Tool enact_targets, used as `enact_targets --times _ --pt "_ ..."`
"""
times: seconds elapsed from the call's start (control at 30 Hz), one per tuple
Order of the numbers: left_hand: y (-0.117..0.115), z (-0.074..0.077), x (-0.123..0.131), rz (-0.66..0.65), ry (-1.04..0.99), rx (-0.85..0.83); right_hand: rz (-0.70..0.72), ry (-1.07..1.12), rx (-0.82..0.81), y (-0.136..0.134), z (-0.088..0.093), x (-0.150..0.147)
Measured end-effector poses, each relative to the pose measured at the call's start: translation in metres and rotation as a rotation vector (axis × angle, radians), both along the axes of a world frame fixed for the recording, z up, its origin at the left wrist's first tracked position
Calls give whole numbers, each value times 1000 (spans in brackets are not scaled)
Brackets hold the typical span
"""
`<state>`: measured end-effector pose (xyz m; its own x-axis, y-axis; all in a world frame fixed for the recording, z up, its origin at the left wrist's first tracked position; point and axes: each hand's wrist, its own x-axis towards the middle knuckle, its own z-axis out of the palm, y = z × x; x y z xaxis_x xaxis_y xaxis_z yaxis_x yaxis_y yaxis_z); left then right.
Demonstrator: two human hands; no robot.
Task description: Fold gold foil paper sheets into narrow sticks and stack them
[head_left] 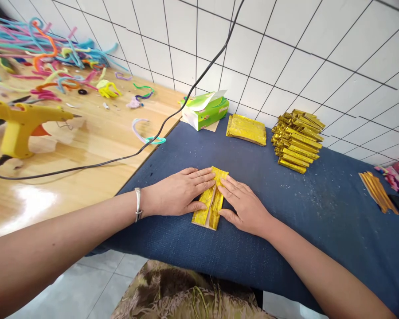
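Note:
A strip of gold foil paper (215, 204) lies on the dark blue cloth, its two long sides folded inward so that a narrow paler gap shows between them. My left hand (182, 190) rests flat on its left side, fingers stretched out over the folded edge. From the right, my right hand (244, 201) touches the other side with its fingers extended. Farther back sits a flat stack of gold foil paper (246, 129). Beside that is a heap of folded gold foil pieces (297, 141).
A green tissue box (208, 113) stands near the tiled wall. On the wooden table (96, 146) at left are a yellow glue gun (23, 124), with its black cable (173, 113) crossing to the wall, and tangled pipe cleaners (53, 53). Brown strips (378, 191) lie at far right.

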<state>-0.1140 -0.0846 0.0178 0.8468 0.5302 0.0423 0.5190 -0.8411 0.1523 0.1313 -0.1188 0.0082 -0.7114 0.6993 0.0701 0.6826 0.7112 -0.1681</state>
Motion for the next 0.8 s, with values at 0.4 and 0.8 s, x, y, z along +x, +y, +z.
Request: enact_targets --times 0.4,0.8 --pt "3 -2 -1 -53 14 33 33 -18 40 2 1 1" --pt "1 -5 1 -29 -53 11 -14 10 6 -1 2 -5"
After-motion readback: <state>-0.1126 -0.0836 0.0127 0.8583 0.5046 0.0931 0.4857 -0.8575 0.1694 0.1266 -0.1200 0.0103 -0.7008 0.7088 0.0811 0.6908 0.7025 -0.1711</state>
